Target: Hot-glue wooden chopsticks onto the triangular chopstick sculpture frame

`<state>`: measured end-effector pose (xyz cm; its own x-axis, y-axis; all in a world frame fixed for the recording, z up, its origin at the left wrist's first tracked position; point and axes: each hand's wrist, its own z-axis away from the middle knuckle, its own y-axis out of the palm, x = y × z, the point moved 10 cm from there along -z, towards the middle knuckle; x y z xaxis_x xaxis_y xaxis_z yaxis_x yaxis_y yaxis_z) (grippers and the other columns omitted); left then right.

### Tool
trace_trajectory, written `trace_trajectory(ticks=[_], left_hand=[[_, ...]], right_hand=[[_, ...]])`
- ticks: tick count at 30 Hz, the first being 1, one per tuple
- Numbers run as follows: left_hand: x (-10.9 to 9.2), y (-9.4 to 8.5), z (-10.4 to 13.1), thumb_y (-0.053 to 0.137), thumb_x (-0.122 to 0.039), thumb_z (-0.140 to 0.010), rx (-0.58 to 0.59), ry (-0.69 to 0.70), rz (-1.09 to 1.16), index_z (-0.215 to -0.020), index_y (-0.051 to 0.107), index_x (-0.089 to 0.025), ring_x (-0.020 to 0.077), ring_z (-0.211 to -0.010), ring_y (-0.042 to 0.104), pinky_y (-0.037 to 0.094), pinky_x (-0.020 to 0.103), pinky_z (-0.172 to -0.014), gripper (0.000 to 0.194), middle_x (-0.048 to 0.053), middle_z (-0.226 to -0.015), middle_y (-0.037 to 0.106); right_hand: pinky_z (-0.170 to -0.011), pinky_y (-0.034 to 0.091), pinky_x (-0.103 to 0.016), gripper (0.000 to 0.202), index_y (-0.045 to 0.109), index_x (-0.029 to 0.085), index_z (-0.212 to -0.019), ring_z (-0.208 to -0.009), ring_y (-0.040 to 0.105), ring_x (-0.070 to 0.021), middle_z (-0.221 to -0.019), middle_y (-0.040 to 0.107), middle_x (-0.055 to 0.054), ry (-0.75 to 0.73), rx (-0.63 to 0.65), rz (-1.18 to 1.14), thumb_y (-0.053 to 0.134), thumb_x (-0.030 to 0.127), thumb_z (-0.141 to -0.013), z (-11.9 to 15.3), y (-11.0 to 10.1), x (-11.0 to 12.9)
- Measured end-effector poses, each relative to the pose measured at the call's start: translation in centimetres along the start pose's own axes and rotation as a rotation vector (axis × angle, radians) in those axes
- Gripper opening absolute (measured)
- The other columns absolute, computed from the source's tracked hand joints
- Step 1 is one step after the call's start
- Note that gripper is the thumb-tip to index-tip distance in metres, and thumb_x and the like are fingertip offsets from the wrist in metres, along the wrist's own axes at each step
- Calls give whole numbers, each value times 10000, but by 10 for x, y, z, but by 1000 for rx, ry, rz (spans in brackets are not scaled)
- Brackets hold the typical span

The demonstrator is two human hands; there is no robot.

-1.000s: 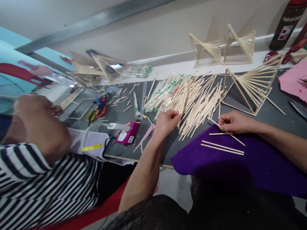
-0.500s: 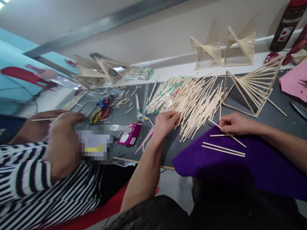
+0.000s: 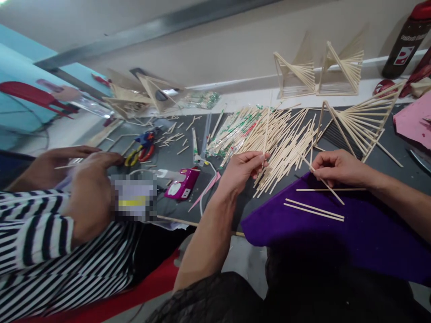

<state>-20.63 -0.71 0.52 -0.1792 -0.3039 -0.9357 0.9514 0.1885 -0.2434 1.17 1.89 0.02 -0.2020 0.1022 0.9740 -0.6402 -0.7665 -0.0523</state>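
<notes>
My left hand (image 3: pixel 245 169) pinches a thin wooden stick (image 3: pixel 267 128) that points up and away over the pile. The fingers of my right hand (image 3: pixel 335 167) are closed on a second wooden stick (image 3: pixel 332 192), slanting above the purple cloth (image 3: pixel 269 222). On that cloth lie a pair of parallel sticks (image 3: pixel 314 209) and, nearer my right hand, a single stick (image 3: pixel 323 189). A large pile of loose sticks (image 3: pixel 286 152) lies just beyond my hands, partly in clear green-printed wrappers (image 3: pixel 232 130).
A stick frame with a twisted fan (image 3: pixel 360 121) stands at right; two similar frames (image 3: pixel 296 74) are against the wall. Left of my hand lie a magenta box (image 3: pixel 182 184), a white cable (image 3: pixel 213 170) and pliers (image 3: pixel 141 150). A co-worker's hands (image 3: pixel 90 172) work at far left.
My left hand has shifted slightly right and up, and the stick in it now shows clearly. My right hand has lifted a little, still pinching its stick.
</notes>
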Motion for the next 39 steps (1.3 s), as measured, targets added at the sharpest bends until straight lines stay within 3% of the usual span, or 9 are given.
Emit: trace_trajectory(ticks=[6, 14, 22, 26, 31, 35, 39], left_hand=[[-1, 22, 15, 788, -373, -582, 108, -66, 174, -876, 653, -134, 97, -508, 583, 395, 178, -414, 402, 29, -685, 690], [8, 65, 38, 790, -369, -605, 271, -128, 227, -850, 614, -151, 118, -521, 631, 427, 182, -429, 372, 36, -701, 710], [-11, 76, 27, 790, -397, -618, 257, 21, 215, -787, 618, -158, 90, -527, 588, 420, 184, -456, 339, 23, -709, 697], [-9, 90, 23, 802, -403, -601, 250, 50, 229, -794, 610, -158, 90, -507, 581, 420, 187, -454, 366, 19, -687, 690], [-13, 100, 31, 797, -389, -611, 272, 103, 197, -919, 660, -163, 109, -528, 602, 432, 207, -477, 406, 24, -692, 700], [-23, 98, 41, 783, -370, -620, 263, 125, 215, -838, 677, -160, 119, -573, 615, 434, 211, -494, 321, 40, -728, 712], [-31, 101, 45, 814, -334, -570, 258, 157, 308, -759, 692, -159, 111, -644, 613, 415, 192, -500, 285, 30, -791, 704]], right_hand=[[-418, 364, -193, 176, 591, 165, -737, -425, 481, -51, -586, 577, 37, 8, -48, -92, 687, 308, -703, 0, 0, -1], [-409, 372, -179, 194, 595, 162, -747, -423, 483, -46, -572, 562, 48, -3, -57, -137, 711, 306, -688, 2, 6, 1], [-378, 322, -167, 187, 577, 168, -767, -417, 479, -49, -557, 556, 46, -129, -124, -104, 665, 329, -731, 9, -13, 25], [-363, 318, -169, 199, 574, 166, -766, -416, 491, -55, -559, 551, 44, -153, -178, -95, 665, 336, -715, 10, -17, 29], [-361, 332, -172, 163, 584, 162, -784, -455, 506, -56, -623, 566, 32, -224, -306, -153, 674, 287, -729, 11, -26, 34], [-355, 333, -168, 201, 617, 150, -844, -474, 512, -52, -680, 597, 20, -275, -363, -194, 715, 282, -727, 16, -32, 40], [-339, 315, -143, 229, 603, 146, -755, -456, 503, -39, -617, 575, 37, -357, -387, -200, 770, 295, -708, 25, -34, 54]])
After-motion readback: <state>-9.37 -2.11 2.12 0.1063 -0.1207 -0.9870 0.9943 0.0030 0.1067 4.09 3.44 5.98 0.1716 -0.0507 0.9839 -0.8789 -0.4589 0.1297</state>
